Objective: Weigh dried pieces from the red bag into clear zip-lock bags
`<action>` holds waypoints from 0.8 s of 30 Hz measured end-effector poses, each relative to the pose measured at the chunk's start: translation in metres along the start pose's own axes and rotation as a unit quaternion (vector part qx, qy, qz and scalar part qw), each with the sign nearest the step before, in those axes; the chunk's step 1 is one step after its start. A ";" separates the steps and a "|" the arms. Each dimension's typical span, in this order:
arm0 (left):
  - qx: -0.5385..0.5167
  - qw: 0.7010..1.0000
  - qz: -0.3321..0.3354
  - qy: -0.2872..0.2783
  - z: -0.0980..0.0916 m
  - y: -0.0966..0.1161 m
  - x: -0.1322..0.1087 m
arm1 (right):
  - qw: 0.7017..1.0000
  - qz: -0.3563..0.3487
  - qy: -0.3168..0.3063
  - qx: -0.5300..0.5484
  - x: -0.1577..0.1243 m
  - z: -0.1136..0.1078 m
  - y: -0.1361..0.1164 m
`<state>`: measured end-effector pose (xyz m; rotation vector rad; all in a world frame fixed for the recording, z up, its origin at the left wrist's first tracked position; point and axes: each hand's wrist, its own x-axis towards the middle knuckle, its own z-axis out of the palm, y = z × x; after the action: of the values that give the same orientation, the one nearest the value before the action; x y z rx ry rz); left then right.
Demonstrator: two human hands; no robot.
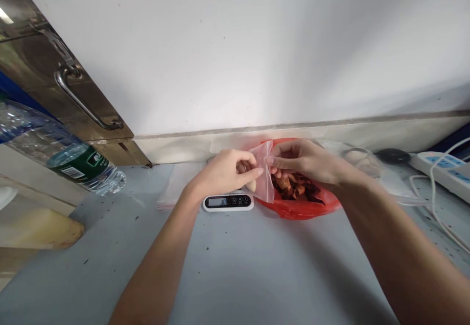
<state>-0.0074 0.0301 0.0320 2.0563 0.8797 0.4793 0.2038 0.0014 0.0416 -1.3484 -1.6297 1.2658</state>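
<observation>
Between my two hands is a small clear zip-lock bag, pinched near its edge from both sides. My left hand has thumb and fingers closed on the bag's left side, above a small digital scale with a lit display. My right hand pinches the bag's other side with thumb and forefinger. Just under that hand lies an open red plastic bag holding dried brown-red pieces. What the zip-lock bag contains, if anything, I cannot make out.
A stack of clear bags lies left of the scale. At the left stand a water bottle and a container of yellowish stuff. To the right are another clear bag, a white power strip and a cable. A wall rises behind.
</observation>
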 end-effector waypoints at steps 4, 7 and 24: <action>-0.018 0.999 0.017 -0.022 -0.002 -0.003 0.001 | 0.999 -0.021 -0.024 0.010 0.001 0.006 -0.005; -0.019 0.999 0.036 -0.018 -0.004 -0.005 0.001 | 0.999 -0.028 -0.024 0.007 0.002 0.008 -0.007; -0.054 0.998 -0.031 0.017 -0.002 -0.002 0.002 | 0.998 -0.056 -0.032 -0.016 0.009 0.010 0.004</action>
<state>-0.0085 0.0335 0.0320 1.9229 0.9149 0.5188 0.1935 0.0070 0.0335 -1.2283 -1.7507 1.2314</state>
